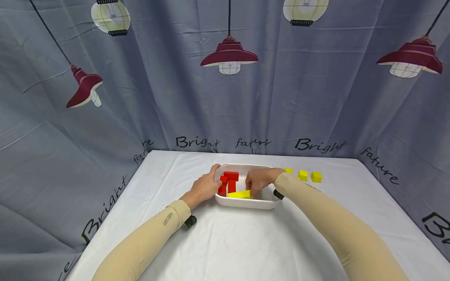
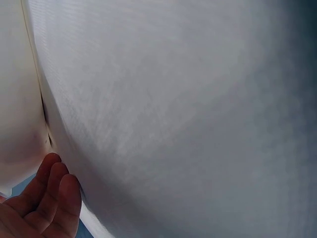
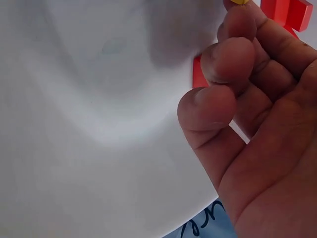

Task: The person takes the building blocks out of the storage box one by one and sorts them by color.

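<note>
A white rectangular plastic tub (image 1: 242, 203) stands on the table. At its left end my left hand (image 1: 205, 187) holds the rim, thumb at the inner side; in the left wrist view, curled fingers (image 2: 69, 193) lie against the outer wall. My right hand (image 1: 260, 180) reaches down into the tub and pinches the end of a long yellow block (image 1: 239, 194) near the front wall. Only a yellow corner (image 3: 240, 1) shows at the fingertips in the right wrist view. Several red blocks (image 1: 231, 176) lie in the tub's left part.
Several small yellow cubes (image 1: 316, 177) sit on the table to the right of the tub, some partly hidden by the right sleeve. White cloth (image 1: 239, 242) covers the table. A grey-blue curtain (image 1: 246, 105) with printed lamps and lettering hangs behind and at the sides.
</note>
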Demonstrator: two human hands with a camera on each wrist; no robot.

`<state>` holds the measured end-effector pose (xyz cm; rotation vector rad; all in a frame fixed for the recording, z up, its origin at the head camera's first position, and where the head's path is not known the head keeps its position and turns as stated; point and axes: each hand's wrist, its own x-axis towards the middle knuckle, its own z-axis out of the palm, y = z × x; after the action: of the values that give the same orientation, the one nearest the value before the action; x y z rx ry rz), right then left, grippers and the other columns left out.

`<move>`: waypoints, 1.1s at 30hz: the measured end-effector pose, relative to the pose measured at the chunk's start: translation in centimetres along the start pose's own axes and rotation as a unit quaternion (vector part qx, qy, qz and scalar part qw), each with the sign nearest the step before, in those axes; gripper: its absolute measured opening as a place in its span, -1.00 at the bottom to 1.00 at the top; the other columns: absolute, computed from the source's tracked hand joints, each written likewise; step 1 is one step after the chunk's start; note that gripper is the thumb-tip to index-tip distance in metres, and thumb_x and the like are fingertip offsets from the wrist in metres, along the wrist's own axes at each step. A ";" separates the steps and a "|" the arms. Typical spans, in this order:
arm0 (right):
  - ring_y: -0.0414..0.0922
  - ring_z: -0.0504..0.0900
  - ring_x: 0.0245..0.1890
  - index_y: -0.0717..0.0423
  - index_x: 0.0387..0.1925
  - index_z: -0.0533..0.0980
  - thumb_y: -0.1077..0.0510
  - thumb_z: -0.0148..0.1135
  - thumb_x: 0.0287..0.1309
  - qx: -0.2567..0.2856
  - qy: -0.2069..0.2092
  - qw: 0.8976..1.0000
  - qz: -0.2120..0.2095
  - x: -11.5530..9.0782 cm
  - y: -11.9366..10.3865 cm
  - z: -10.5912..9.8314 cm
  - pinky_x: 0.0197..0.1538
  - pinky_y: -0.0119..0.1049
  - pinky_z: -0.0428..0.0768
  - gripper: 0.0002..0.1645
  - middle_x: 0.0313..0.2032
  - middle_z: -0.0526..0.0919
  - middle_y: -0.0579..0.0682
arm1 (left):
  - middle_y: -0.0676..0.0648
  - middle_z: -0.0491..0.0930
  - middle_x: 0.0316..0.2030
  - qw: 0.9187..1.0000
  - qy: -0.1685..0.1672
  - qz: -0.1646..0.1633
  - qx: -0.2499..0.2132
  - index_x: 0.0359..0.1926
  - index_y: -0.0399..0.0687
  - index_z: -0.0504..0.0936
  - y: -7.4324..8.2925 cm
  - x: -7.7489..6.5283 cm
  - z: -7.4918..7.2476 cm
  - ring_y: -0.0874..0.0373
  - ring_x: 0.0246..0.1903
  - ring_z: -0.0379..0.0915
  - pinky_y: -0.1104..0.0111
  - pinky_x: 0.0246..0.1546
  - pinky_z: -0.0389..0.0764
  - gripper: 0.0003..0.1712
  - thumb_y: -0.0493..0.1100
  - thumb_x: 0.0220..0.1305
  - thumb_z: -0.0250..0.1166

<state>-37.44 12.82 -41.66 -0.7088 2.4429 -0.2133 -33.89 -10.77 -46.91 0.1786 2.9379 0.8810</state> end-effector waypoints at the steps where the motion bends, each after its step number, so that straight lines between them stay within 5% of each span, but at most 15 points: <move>1: -0.17 0.52 -0.25 -0.10 -0.36 0.67 0.12 0.43 0.03 -0.003 0.003 1.000 -0.005 0.0 0.1 0.0 -0.22 -0.30 0.46 -0.90 -0.37 0.63 -0.16 | -0.13 0.64 -0.03 1.000 0.002 0.001 0.000 0.53 0.25 0.06 0.0 0.0 0.0 0.05 -0.41 0.51 0.26 -0.40 0.49 -0.22 -0.01 0.34 0.10; 16: -0.11 0.56 -0.19 -0.07 -0.24 0.67 0.13 0.43 0.04 0.012 0.036 0.999 0.004 -0.4 0.6 -1.6 0.05 -0.20 0.59 -0.81 -0.26 0.67 -0.15 | -0.10 0.63 -0.18 1.000 0.004 0.000 0.003 0.53 0.27 0.06 0.0 0.0 0.1 0.04 -0.47 0.50 0.26 -0.43 0.48 -0.22 -0.02 0.33 0.11; 33: -0.15 0.51 -0.33 -0.05 -0.32 0.67 0.11 0.37 0.08 0.023 0.086 0.996 -0.023 -3.8 2.0 -4.1 -0.21 -0.29 0.50 -0.91 -0.40 0.62 -0.11 | -0.14 0.64 0.02 1.000 0.002 0.005 0.005 0.53 0.26 0.05 -0.1 0.0 0.0 0.04 -0.36 0.51 0.20 -0.33 0.52 -0.21 0.01 0.33 0.08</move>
<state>-38.09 16.45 -37.01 -0.7542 2.5770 -0.3595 -33.86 -10.88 -46.96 0.1916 2.9492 0.8688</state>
